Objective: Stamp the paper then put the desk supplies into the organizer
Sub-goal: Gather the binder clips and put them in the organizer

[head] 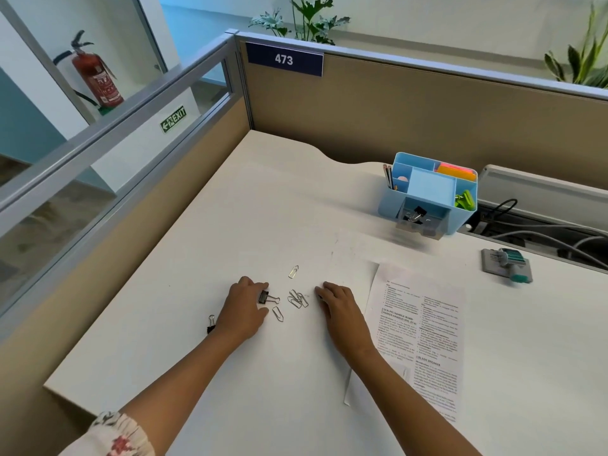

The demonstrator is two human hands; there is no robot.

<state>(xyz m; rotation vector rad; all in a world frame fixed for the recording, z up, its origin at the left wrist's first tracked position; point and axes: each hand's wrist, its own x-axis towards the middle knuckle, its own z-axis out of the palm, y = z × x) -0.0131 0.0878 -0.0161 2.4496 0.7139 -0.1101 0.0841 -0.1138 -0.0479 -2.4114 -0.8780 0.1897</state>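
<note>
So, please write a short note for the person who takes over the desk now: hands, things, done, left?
Left hand: fingers on a black binder clip.
Right hand: flat on the desk, holding nothing visible.
Loose: paper clips, second binder clip.
Paper and stamp lie to the right.
Organizer already holds a binder clip and notes.
Left: put clips away. Stamp mark on paper not readable.

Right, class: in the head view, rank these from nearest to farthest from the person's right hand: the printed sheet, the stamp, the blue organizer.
From the right hand:
1. Printed sheet, right beside it on the desk, under the forearm.
2. Stamp, farther right, past the sheet.
3. Blue organizer, at the desk's back by the partition.
</note>
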